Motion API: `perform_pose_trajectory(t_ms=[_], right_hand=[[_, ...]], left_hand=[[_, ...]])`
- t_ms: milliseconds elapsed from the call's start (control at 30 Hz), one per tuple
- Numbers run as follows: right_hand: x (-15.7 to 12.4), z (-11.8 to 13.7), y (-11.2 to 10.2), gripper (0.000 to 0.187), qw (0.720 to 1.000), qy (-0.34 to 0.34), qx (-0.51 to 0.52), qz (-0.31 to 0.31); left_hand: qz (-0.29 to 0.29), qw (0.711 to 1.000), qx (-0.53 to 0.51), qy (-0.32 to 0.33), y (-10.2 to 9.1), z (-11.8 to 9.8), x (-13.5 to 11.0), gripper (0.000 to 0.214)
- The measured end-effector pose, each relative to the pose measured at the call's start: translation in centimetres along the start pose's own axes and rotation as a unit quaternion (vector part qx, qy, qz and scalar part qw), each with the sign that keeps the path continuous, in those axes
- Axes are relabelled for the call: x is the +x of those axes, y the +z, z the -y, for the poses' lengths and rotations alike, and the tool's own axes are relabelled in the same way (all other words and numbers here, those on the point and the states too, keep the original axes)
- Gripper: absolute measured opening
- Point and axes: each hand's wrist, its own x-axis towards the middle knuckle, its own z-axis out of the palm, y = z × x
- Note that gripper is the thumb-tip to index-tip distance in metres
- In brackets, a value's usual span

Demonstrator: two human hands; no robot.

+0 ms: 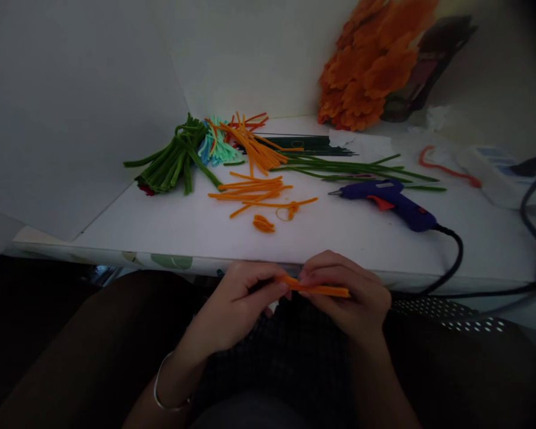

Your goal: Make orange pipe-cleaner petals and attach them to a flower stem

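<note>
Between my two hands, just off the table's front edge, is a small bunch of orange pipe cleaners (pixel 325 291). My left hand (pixel 241 304) pinches one end between thumb and forefinger. Thumb and fingers of my right hand (pixel 346 292) close around the middle, and the other end sticks out to the right under the palm. Just beyond my hands lie a small coiled orange piece (pixel 264 224) and a curled orange pipe cleaner (pixel 292 208). Several loose orange pipe cleaners (pixel 254 192) are spread behind these.
A blue glue gun (pixel 390 199) lies at right, its black cord (pixel 459 253) hanging over the front edge. Green pipe cleaner bundle (pixel 174 158), pale-green bundle (pixel 221 143), dark green stems (pixel 312 145) and a red-orange pipe cleaner (pixel 446 168) lie farther back. Orange flowers (pixel 366 71) stand behind.
</note>
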Motion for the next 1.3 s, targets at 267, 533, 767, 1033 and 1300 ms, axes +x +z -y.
perform_pose_trajectory(t_ms=[267, 533, 767, 1033, 1300], right_hand=[[-0.3, 0.0, 0.1, 0.027, 0.997, -0.068, -0.028, -0.003], [-0.6, 1.8, 1.2, 0.008, 0.981, 0.182, 0.007, -0.065], [-1.6, 2.3, 2.2, 0.010, 0.946, 0.282, 0.154, -0.052], [-0.4, 1.5, 2.1, 0.025, 0.940, -0.124, -0.281, -0.149], [-1.0, 0.6, 1.9, 0.037, 0.961, -0.109, -0.235, -0.094]], left_hand=[[0.029, 0.999, 0.011, 0.016, 0.0, -0.5, -0.2, 0.020], [-0.055, 0.934, 0.252, 0.247, 0.1, -0.2, 0.0, 0.019], [-0.179, 0.696, 0.476, 0.508, -0.5, 2.0, 0.4, 0.013], [-0.202, 0.963, 0.070, 0.165, 3.1, 1.6, 0.0, 0.009], [-0.204, 0.969, -0.084, 0.112, 3.5, 1.5, 0.4, 0.015]])
